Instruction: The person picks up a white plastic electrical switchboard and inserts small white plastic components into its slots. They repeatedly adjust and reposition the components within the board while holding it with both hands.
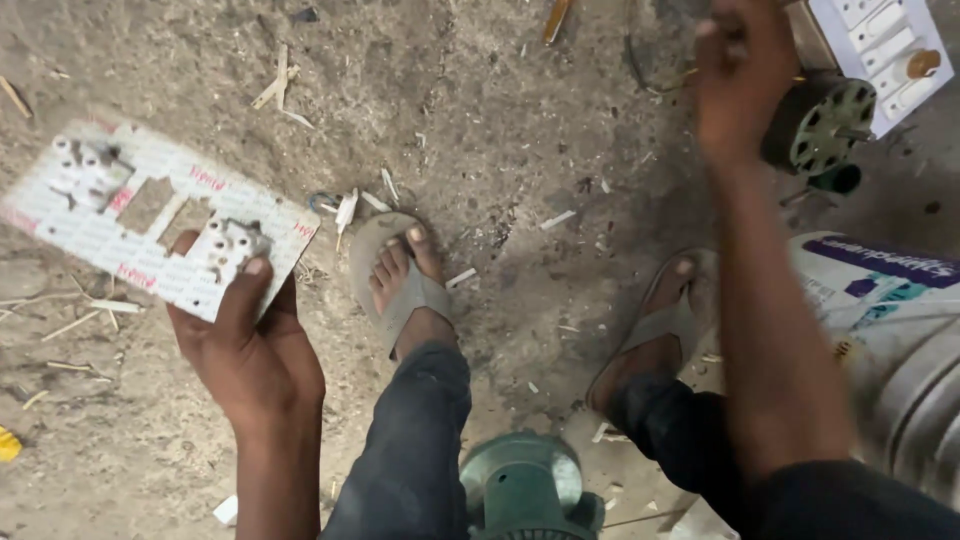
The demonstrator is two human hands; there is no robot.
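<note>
While clamped — left hand [245,350], switch plate [150,215].

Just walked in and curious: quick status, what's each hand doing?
Left hand grips white switch plate, thumb on top. Right hand stretched toward round motor part beside white switchboard; grip blurred. Nothing between.

A single head-worn view looks steeply down from standing height onto the dirt floor [480,130], feet directly below.
</note>
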